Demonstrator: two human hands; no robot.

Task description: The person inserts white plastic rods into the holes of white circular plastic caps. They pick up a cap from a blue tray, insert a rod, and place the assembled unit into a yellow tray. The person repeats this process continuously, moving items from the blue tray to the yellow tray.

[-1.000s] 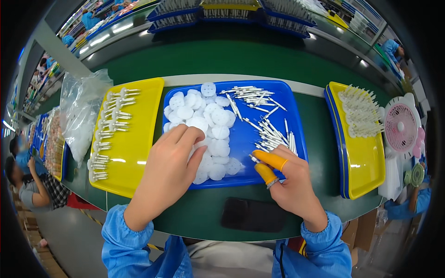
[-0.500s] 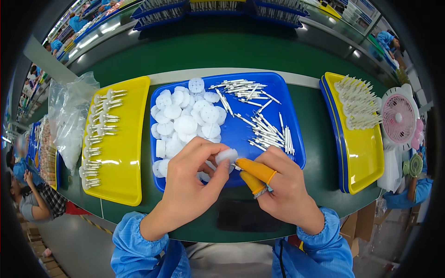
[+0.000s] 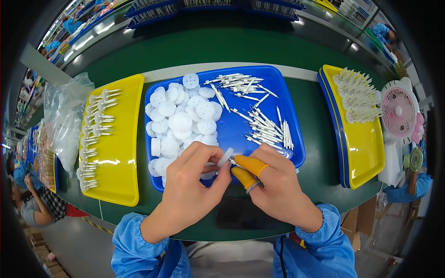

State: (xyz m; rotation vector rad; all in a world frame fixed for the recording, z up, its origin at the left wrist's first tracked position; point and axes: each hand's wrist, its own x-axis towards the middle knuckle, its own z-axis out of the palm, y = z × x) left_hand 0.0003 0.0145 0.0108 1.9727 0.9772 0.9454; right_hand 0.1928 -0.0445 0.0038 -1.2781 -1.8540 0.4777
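Observation:
Over the near edge of a blue tray [image 3: 294, 116], my left hand [image 3: 187, 187] pinches a round white plastic disc [image 3: 225, 157], seen nearly edge-on. My right hand [image 3: 278, 185], with yellow finger cots on thumb and forefinger, grips a thin white stick [image 3: 233, 161] against the disc's face; most of the stick is hidden by the fingers. A heap of white discs [image 3: 181, 121] fills the tray's left half. Loose white sticks with thin metal ends [image 3: 269, 127] lie in its right half.
A yellow tray [image 3: 125, 171] at left holds rows of discs with sticks attached [image 3: 99, 120]; a clear plastic bag [image 3: 67, 125] lies beyond. At right, stacked trays [image 3: 359, 162] carry more such pieces [image 3: 357, 95], beside a pink-and-white fan [image 3: 398, 111]. A dark flat object [image 3: 245, 214] lies near the table's front edge.
The disc has turned from tilted to nearly edge-on, facing my right hand. My right fingers have shifted slightly left and up with the stick. The whole view has shifted a little.

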